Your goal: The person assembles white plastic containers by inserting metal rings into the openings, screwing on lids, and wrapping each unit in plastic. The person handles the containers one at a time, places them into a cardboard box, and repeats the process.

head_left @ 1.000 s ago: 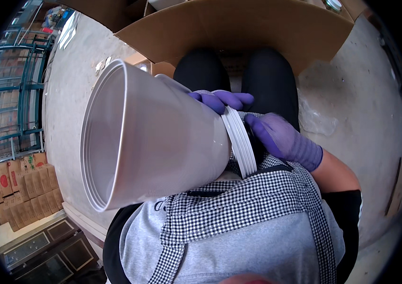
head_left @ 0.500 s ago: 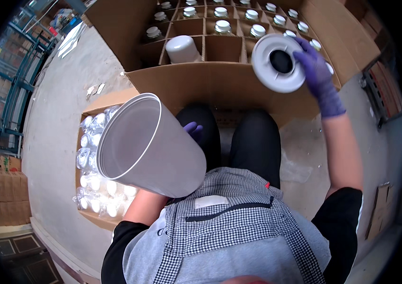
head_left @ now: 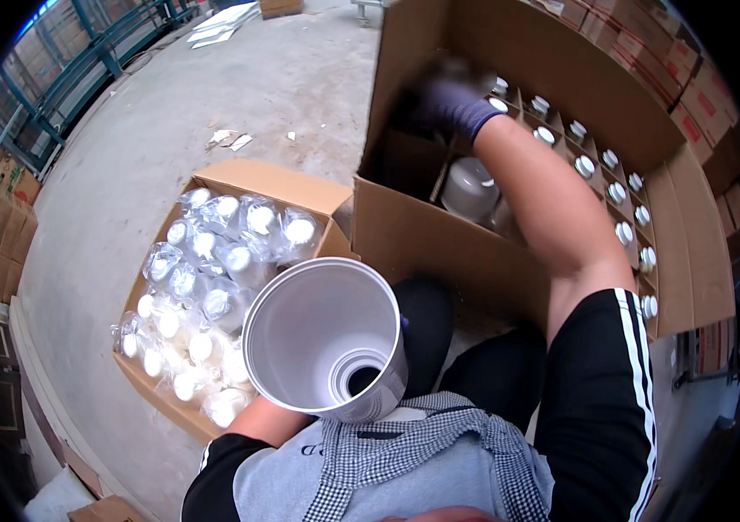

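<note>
My left hand (head_left: 405,323) is mostly behind a grey plastic tub (head_left: 292,322), with a bit of purple glove showing at its right side. My left arm supports the tub, tilted with its wide mouth up, over my lap. Stepped rings around a dark centre show at the tub's bottom; I cannot tell if this is the round grey piece held before. My right hand (head_left: 457,103), in a purple glove, reaches into the far left part of a large divided carton (head_left: 440,230). Its fingers are blurred. A rounded white container (head_left: 472,190) sits in a nearer compartment.
Several white-capped bottles (head_left: 584,165) stand in the large carton. Left of my lap is an open carton (head_left: 270,181) of plastic-wrapped, white-capped bottles (head_left: 218,304). Paper scraps (head_left: 229,139) lie on the concrete floor. Stacked cartons (head_left: 705,104) stand at the right.
My right hand has moved left and down into the large carton, and the round grey piece is no longer seen in it. The tub has swung more upright. The view has turned left.
</note>
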Available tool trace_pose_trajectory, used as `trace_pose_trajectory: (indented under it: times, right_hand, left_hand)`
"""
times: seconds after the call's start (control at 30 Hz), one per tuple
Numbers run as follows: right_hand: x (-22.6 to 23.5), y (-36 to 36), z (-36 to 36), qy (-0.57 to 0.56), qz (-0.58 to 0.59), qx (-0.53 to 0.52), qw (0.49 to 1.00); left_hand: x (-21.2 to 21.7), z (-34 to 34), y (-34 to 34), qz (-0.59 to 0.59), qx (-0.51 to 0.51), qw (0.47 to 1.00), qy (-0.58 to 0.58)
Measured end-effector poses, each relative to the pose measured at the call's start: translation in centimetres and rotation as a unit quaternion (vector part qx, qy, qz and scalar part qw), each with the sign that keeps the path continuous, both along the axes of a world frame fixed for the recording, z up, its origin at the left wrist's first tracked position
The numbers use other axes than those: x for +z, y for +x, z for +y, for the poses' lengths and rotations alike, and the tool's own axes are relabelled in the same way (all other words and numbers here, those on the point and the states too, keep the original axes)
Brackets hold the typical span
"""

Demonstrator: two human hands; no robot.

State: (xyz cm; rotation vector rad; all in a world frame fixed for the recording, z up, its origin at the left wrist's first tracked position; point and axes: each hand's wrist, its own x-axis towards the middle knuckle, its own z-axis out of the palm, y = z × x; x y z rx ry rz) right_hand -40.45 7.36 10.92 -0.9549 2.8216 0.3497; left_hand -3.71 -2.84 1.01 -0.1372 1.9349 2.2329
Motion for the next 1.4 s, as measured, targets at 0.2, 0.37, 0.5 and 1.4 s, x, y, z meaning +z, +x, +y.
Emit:
trace_pose_trajectory:
  times: [0.2, 0.37, 0.5, 1.4]
  right_hand:
    - [-1.0, -3.5, 1.2, -0.074, 0.066, 0.04, 0.994]
    - [8.7, 2.9, 11.7, -0.429, 0.081, 0.044, 0.899]
    - [1.5, 17.2, 17.7, -0.674, -0.084, -0.044, 0.732]
    - [-18.3, 49.7, 33.7, -0.792, -0.244, -0.338, 0.446]
  left_hand:
    - [-10.2, -3.5, -0.3, -0.013, 0.038, 0.981, 0.189]
    - [-9.8, -2.4, -1.2, 0.066, 0.042, 0.911, 0.405]
    - [-4.7, 0.6, -6.1, 0.126, 0.092, 0.904, 0.399]
    - [-1.9, -7.7, 1.8, 0.19, -0.187, 0.868, -0.42]
